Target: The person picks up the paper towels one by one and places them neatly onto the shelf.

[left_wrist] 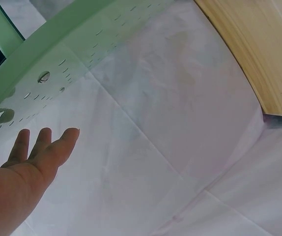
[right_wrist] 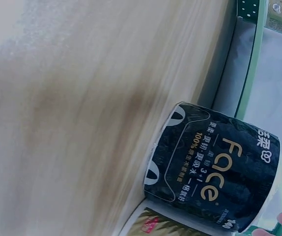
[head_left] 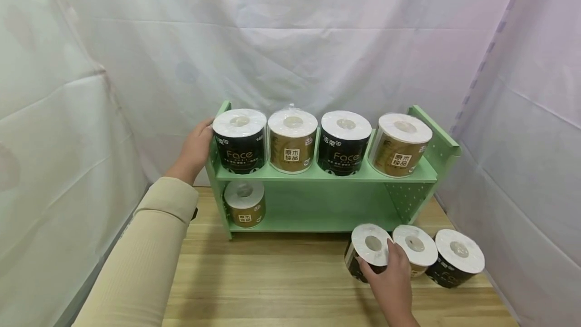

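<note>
I have the squat black cylindrical paper roll, white-topped and plastic-wrapped [head_left: 363,241], at the near side of the pale green two-tier shelf [head_left: 322,206], ahead and slightly left of the person's right grip [head_left: 394,279]. Core axis roughly upright; I cannot tell whether its base rests on the wood-grain bench [head_left: 272,276]. Right grip moderately spread, thumb at the near-left rim, fingers over the right, holding that roll. A gold-labelled, white-topped roll [head_left: 424,255] sits close by on the right: I judge clearance tight on the finger side, freer leftward. Left grip [head_left: 196,148] well apart, fingers loosely extended by the shelf's left end; contact there I can't confirm. Right is plainly nearer.
</note>
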`<state>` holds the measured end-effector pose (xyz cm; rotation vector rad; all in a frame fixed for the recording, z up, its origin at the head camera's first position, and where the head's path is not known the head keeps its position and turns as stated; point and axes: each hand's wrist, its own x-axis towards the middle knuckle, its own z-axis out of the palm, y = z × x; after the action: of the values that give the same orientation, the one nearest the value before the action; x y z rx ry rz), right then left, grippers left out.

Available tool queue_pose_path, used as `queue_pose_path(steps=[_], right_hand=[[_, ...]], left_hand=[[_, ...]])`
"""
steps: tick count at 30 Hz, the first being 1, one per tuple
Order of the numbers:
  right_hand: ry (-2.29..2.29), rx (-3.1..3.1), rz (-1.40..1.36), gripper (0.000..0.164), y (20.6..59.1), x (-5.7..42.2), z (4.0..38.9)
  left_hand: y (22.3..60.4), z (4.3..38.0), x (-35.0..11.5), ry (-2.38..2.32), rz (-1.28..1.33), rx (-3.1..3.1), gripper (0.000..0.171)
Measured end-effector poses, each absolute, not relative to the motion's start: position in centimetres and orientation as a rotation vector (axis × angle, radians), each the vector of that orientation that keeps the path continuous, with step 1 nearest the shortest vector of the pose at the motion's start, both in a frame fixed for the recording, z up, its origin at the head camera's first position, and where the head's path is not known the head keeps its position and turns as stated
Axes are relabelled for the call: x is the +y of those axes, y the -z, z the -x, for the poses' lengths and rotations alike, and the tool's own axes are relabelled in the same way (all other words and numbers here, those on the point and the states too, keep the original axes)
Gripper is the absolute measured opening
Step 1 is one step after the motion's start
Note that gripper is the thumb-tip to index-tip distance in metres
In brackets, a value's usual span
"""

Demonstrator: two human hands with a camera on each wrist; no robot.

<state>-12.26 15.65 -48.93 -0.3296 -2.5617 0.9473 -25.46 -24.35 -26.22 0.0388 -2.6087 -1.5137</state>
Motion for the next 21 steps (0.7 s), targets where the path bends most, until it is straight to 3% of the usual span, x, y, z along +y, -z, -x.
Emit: queue_pose_path(steps=[21], right_hand=[[-1.037, -2.560, 0.436, 0.090, 49.63, 15.91, 11.89]], left_hand=[[26.31, 25.64, -24.49, 1.462, -0.038, -2.616, 0.058]])
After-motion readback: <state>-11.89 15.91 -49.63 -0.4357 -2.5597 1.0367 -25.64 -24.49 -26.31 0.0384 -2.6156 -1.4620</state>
